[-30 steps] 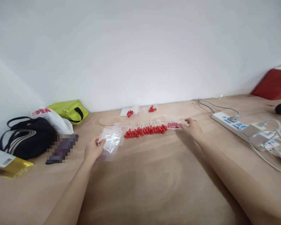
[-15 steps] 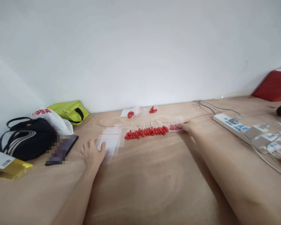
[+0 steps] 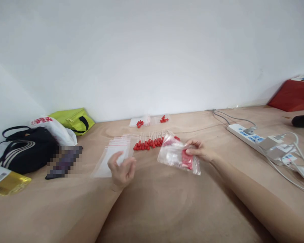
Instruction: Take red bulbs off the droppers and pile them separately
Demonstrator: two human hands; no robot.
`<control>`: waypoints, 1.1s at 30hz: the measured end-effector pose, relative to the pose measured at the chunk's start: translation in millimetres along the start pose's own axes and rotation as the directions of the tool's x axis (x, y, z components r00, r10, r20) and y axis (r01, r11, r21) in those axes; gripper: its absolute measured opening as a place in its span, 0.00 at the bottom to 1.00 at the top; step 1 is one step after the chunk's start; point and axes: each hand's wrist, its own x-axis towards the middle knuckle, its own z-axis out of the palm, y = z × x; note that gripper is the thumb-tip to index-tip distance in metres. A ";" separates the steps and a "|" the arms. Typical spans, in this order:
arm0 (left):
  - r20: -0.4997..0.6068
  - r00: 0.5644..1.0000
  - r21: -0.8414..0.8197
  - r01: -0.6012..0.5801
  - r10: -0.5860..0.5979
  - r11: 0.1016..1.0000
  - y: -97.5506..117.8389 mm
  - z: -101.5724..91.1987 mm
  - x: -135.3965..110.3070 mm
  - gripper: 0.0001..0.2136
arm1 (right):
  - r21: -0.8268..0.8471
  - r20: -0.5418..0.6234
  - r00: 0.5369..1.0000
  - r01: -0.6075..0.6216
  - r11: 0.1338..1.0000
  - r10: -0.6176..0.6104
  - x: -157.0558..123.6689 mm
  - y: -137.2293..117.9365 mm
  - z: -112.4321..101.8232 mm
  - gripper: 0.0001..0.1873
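Above the worktop's middle, the right hand point(image 3: 200, 151) pinches a clear bag point(image 3: 178, 157) of red-capped droppers by one edge, fingers clamped on it. The left hand point(image 3: 121, 168) hovers empty, fingers apart, just beside the stack point(image 3: 111, 153) of empty bags. Held by so little, the bag could slip or spill onto the dropper row point(image 3: 149, 142) behind it. Red writing on the white sack point(image 3: 53, 126) near the left edge is too blurred to read, as is the barcode label point(image 3: 0, 172).

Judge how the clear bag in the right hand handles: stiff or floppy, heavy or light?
Probably floppy: the bag hangs crinkled from the right hand, which pinches one edge. Likely light, since that pinch alone carries it. The red pieces inside may slide about when it tilts.
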 end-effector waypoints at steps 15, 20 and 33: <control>0.849 0.482 -0.387 0.285 0.217 0.877 48.7 21.0 7.4 0.25 | -0.090 0.048 0.978 -0.200 0.976 0.205 0.2 33.3 38.7 0.27; 0.854 0.481 -0.376 0.304 0.200 0.875 47.7 23.8 6.8 0.25 | -0.099 0.027 0.962 -0.267 0.958 0.271 -7.7 32.2 43.2 0.28; 0.777 0.607 -0.430 0.318 0.167 0.845 47.3 34.0 13.6 0.20 | -0.062 -0.051 0.961 -0.276 0.959 0.273 -6.5 26.8 50.1 0.25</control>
